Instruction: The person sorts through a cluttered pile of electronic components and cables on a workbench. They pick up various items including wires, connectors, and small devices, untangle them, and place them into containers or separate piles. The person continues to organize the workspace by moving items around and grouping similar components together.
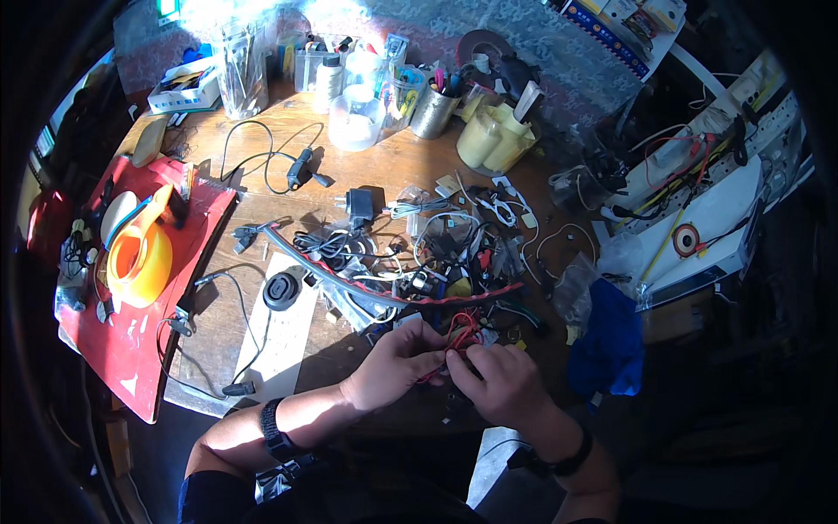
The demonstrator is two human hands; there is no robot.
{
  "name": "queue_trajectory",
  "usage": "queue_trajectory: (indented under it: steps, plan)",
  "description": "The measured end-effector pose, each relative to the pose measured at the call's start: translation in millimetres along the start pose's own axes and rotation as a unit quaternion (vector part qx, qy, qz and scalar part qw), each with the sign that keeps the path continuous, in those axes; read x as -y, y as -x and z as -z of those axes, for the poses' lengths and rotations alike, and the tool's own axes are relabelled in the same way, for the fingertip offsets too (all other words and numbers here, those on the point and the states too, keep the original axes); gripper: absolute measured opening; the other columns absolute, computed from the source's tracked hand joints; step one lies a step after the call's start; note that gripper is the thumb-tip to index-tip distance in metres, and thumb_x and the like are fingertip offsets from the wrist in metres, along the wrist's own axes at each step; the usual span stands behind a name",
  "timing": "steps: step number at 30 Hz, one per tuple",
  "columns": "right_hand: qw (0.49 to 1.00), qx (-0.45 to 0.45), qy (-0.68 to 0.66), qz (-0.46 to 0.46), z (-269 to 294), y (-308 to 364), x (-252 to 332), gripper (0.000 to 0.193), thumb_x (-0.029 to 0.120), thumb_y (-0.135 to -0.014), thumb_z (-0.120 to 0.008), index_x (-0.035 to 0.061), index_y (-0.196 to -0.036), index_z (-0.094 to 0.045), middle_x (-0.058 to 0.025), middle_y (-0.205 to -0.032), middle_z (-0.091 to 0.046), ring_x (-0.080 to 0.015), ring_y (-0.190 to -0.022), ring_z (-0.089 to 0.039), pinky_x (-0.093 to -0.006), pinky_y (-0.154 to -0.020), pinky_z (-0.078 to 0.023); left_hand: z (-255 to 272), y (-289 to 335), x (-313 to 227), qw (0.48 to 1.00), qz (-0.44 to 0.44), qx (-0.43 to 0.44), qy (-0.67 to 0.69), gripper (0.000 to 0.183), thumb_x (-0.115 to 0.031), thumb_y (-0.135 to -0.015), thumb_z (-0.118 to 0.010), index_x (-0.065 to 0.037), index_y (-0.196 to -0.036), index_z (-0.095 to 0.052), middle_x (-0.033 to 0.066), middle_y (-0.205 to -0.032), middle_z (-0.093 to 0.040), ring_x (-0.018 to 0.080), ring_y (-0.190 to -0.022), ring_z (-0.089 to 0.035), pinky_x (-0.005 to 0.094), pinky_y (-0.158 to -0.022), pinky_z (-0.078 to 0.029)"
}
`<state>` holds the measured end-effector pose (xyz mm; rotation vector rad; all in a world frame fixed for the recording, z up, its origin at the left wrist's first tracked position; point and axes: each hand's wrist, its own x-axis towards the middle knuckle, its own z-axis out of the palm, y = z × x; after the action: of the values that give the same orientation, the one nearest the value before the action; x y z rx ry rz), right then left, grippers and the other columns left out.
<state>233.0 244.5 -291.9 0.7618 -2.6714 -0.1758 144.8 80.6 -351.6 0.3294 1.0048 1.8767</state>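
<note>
Nearest, dark wristbands (277, 430) circle both wrists; the left hand (394, 367) and right hand (506, 382) are close together, pinching red wire (464, 328) (a small tangle) at the near side of the tabletop (262, 150). Beyond curves a long red-edged strip (351, 291), then a black power adapter (359, 207), and far back, a metal pen can (433, 114).
</note>
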Motion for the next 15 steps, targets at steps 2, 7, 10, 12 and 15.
queue_trajectory:
  steps: [2,7,10,12,15]
  plan:
    - [1.0,-0.001,0.025,0.009,-0.7,-3.3,-0.9,0.024,0.012,-0.078,-0.057,0.0047,-0.101,-0.06,-0.0061,-0.081,-0.05,-0.0157,-0.066,-0.052,-0.0274,-0.052,-0.041,0.9,0.2,-0.5,1.0,-0.014,-0.006,-0.001,0.014,-0.003,-0.089,-0.056,0.0,-0.101,-0.049,0.0059,-0.09,-0.057,0.0104,-0.078,-0.058,0.0228,-0.069,-0.05]
    - [0.998,0.018,0.065,0.018,-0.4,-12.0,-6.9,0.026,0.013,-0.077,-0.057,0.0045,-0.101,-0.061,-0.0051,-0.08,-0.052,-0.0159,-0.065,-0.052,-0.0278,-0.054,-0.04,4.5,-2.3,-1.0,0.999,-0.035,-0.012,-0.01,0.013,-0.001,-0.088,-0.056,0.0,-0.099,-0.049,0.006,-0.088,-0.057,0.0106,-0.075,-0.058,0.0226,-0.068,-0.05]
    - [0.996,0.04,0.075,0.029,1.6,-15.0,-10.7,0.024,0.013,-0.076,-0.057,0.0038,-0.097,-0.061,-0.0046,-0.078,-0.053,-0.0157,-0.065,-0.052,-0.0275,-0.053,-0.039,3.3,-3.2,-0.1,0.999,-0.034,-0.02,0.014,0.013,-0.001,-0.087,-0.058,0.0,-0.095,-0.048,0.0056,-0.083,-0.057,0.0092,-0.07,-0.058,0.0221,-0.062,-0.049]
    - [0.995,0.036,0.083,0.045,2.1,-16.5,-12.7,0.021,0.013,-0.075,-0.057,0.003,-0.093,-0.061,-0.0043,-0.075,-0.052,-0.0154,-0.064,-0.052,-0.0271,-0.053,-0.039,1.4,-3.0,0.1,0.998,-0.03,-0.037,0.037,0.013,0.0,-0.086,-0.058,0.0,-0.095,-0.048,0.0055,-0.082,-0.057,0.009,-0.07,-0.058,0.0217,-0.06,-0.048]
    - [0.993,0.028,0.092,0.063,1.6,-17.8,-12.1,0.019,0.012,-0.075,-0.056,0.0021,-0.09,-0.06,-0.0041,-0.073,-0.051,-0.0151,-0.064,-0.052,-0.0269,-0.053,-0.039,-0.2,-2.5,-0.6,0.997,-0.042,-0.06,0.027,0.014,0.001,-0.086,-0.058,0.001,-0.095,-0.048,0.0058,-0.083,-0.057,0.0093,-0.07,-0.057,0.0217,-0.06,-0.047]
